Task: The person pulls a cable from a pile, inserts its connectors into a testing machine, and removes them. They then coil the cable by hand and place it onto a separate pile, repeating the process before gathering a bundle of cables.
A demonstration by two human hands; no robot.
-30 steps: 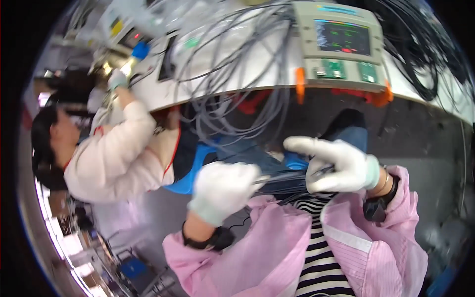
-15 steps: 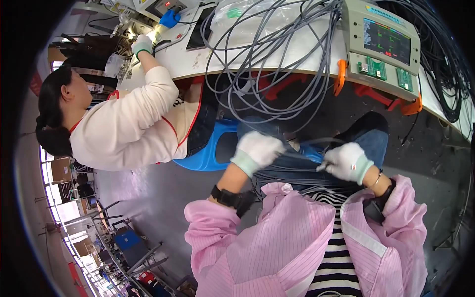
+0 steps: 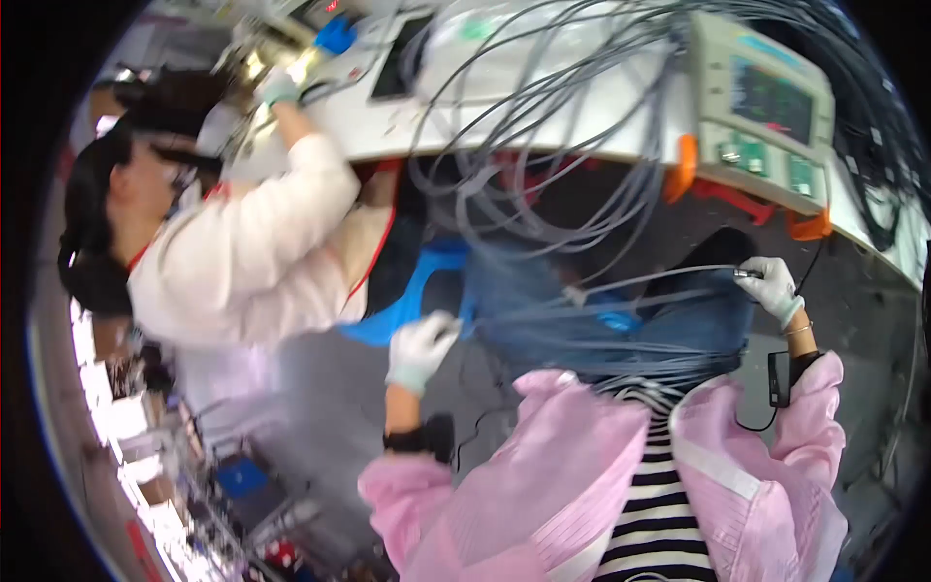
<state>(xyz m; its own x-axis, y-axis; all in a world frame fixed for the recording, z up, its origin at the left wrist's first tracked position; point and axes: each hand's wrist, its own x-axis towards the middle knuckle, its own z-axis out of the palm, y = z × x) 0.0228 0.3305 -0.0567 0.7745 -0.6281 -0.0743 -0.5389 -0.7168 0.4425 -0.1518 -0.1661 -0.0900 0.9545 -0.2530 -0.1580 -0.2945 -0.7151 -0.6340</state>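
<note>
Both my hands wear white gloves and are spread wide apart over my lap. My left hand [image 3: 421, 347] is closed on a bundle of thin grey cables [image 3: 592, 306] at its left end. My right hand [image 3: 773, 283] pinches the other end, where a small metal connector shows at the fingertips. The cables stretch nearly straight between the two hands, across my blue jeans [image 3: 621, 325]. More grey cables [image 3: 543, 184] hang in loops from the white workbench [image 3: 504, 107] above them. The picture is blurred by motion.
A beige monitor device [image 3: 766, 112] with orange corner pads sits on the bench at the right. A co-worker in a white coat [image 3: 242, 262] sits at my left on a blue stool, reaching a gloved hand [image 3: 278, 87] onto the bench. Shelving and bins lie at lower left.
My hands have moved apart, left one down and left, right one out to the right, drawing the cables taut between them. The view has tilted further toward the bench.
</note>
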